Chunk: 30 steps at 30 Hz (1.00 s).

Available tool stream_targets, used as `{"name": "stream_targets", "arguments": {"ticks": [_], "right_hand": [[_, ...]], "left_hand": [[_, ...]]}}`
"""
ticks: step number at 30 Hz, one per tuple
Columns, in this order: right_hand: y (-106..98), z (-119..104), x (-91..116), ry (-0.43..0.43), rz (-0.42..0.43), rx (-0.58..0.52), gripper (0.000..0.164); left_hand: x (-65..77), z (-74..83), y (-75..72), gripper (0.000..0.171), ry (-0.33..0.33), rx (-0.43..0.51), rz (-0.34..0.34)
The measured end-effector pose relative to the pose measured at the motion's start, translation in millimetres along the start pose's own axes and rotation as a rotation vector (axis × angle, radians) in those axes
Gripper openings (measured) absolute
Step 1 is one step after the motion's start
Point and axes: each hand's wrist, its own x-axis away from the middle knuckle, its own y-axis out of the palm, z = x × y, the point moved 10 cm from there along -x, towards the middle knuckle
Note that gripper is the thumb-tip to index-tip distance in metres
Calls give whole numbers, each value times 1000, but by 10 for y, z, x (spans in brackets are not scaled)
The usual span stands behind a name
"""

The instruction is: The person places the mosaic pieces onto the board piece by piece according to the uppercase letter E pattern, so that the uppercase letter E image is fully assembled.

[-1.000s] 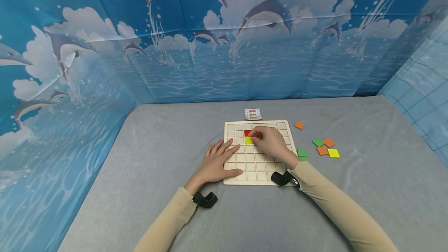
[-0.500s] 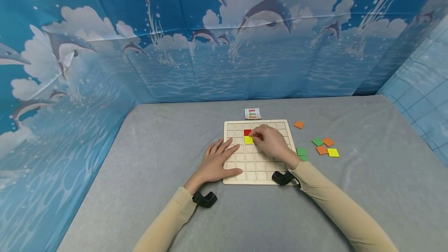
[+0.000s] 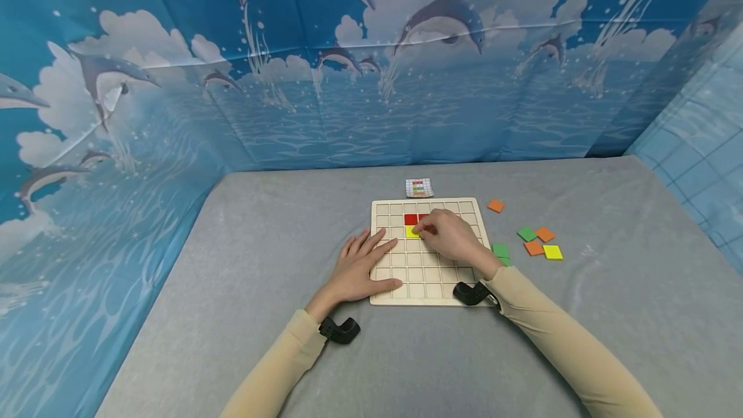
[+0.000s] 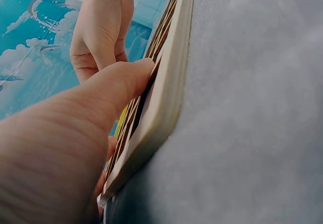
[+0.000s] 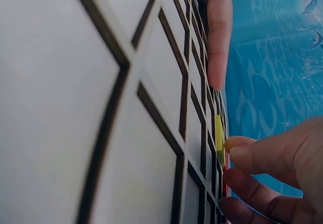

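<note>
My left hand (image 3: 353, 273) lies spread on the left side of a pale wooden grid board (image 3: 424, 276), its thumb near the front left corner. My right hand (image 3: 449, 236) is over the upper middle of the board, fingers curled, with thumb and fingertips together at the edge of a yellow square tile (image 3: 411, 231). In the right wrist view, this yellow tile (image 5: 219, 139) stands a little proud of the grid beneath the fingertips. Just behind it, a red tile (image 3: 410, 219) fills a cell, and a second red tile (image 3: 422, 217) is partly hidden by the right hand.
A small printed pattern card (image 3: 419, 188) lies behind the board. To the right are orange tiles (image 3: 496, 206), a green tile (image 3: 527, 234) and another yellow tile (image 3: 553, 252). More green tiles (image 3: 500, 251) sit by the board's right edge. A dolphin-print curtain (image 3: 348, 115) hangs behind the grey table.
The right hand has shifted slightly to the right, exposing part of the second red tile. Its fingertips now overlap the yellow tile's right side. The left hand has stayed in place.
</note>
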Motion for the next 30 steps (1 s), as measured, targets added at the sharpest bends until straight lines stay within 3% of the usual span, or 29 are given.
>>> {"name": "stream_targets", "arguments": {"ticks": [15, 22, 30], "right_hand": [[-42, 14, 128, -41, -57, -61, 12], [-231, 155, 288, -74, 18, -181, 13], [-449, 377, 519, -4, -18, -161, 15]], "left_hand": [[12, 60, -56, 78, 34, 2, 29], [0, 22, -11, 79, 22, 13, 23], [9, 37, -28, 79, 32, 20, 20]]}}
